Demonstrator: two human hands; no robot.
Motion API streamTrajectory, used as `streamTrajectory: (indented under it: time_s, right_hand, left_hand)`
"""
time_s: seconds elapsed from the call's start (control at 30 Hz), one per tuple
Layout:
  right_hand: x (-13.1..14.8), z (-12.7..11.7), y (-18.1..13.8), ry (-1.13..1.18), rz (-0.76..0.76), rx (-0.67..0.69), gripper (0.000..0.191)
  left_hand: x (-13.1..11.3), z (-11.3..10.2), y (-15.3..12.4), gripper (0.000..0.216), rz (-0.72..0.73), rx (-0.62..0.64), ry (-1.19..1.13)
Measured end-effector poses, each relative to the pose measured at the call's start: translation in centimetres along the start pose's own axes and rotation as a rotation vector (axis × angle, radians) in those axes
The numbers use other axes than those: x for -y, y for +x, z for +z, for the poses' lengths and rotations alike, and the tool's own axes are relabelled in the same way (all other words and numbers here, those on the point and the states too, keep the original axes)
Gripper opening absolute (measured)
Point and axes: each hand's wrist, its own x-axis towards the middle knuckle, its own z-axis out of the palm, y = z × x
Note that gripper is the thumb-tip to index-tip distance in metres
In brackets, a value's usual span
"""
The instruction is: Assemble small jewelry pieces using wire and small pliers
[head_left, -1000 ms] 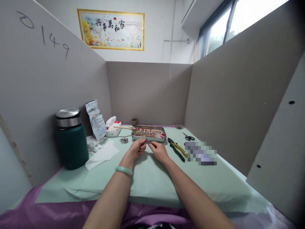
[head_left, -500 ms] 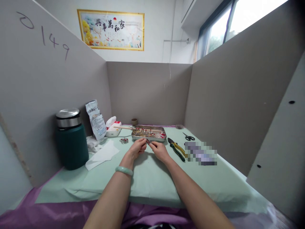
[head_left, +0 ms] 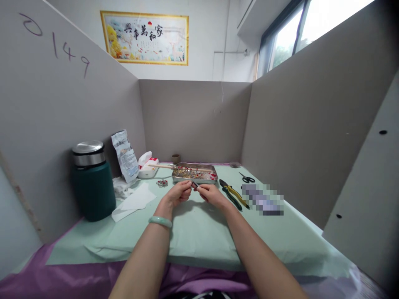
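In front of the metal tray my left hand is closed, its fingers curled in a pinch around something too small to make out. My right hand grips a small, thin, dark metallic tool, whose tip points at the left fingertips. The two hands are close together just above the cloth. Red, gold and clear beads or small parts lie in the tray, and a thin wooden stick rests across it. A small heap of beaded pieces lies left of the tray.
Pliers with green and yellow handles lie right of my hands, near black scissors and a blurred-out object. A green flask, foil pouch, tissue pack and white paper stand or lie left. Partition walls enclose the table.
My right hand has shifted slightly right, drawing a little away from the left hand, and more of the thin tool shows. My left wrist has moved slightly left.
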Motion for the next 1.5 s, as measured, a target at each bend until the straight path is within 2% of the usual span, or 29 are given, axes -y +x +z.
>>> streamTrajectory:
  time_s: [0.23, 0.43, 0.57, 0.73, 0.9, 1.07, 1.2, 1.33, 1.5]
  right_hand:
    - [0.3, 0.2, -0.2, 0.079, -0.001, 0.050, 0.034]
    - [0.6, 0.1, -0.5, 0.128, -0.011, 0.099, 0.035]
    - [0.1, 0.2, -0.1, 0.047, -0.017, 0.032, 0.033]
    - [-0.3, 0.2, 0.2, -0.109, -0.102, -0.070, 0.032]
    - [-0.6, -0.4, -0.1, -0.317, -0.160, -0.107, 0.033]
    - [-1.1, -0.8, -0.4, -0.564, -0.198, -0.120, 0.025]
    - [-1.0, -0.3, -0.2, -0.552, -0.186, -0.196, 0.025]
    - [-0.9, 0.1, 0.1, -0.441, -0.164, -0.265, 0.029]
    - [-1.0, 0.4, 0.4, -0.424, -0.168, -0.319, 0.031]
  left_hand:
    - [0.0, -0.4, -0.2, 0.021, -0.054, 0.083, -0.141]
    - [-0.1, -0.3, -0.4, 0.021, -0.072, 0.086, -0.178]
    - [-0.1, -0.2, -0.2, 0.024, -0.055, 0.021, -0.130]
    - [0.1, 0.0, 0.0, 0.026, -0.007, -0.064, -0.004]
    - [0.0, 0.3, 0.1, 0.027, 0.019, -0.149, 0.209]
    - [0.2, 0.6, 0.4, 0.020, -0.007, -0.304, 0.523]
    - [0.3, 1.4, 0.6, 0.019, 0.069, -0.372, 0.420]
    - [0.1, 1.9, 0.7, 0.023, 0.104, -0.339, 0.270]
    - [0.3, 1.7, 0.9, 0.027, 0.180, -0.332, 0.283]
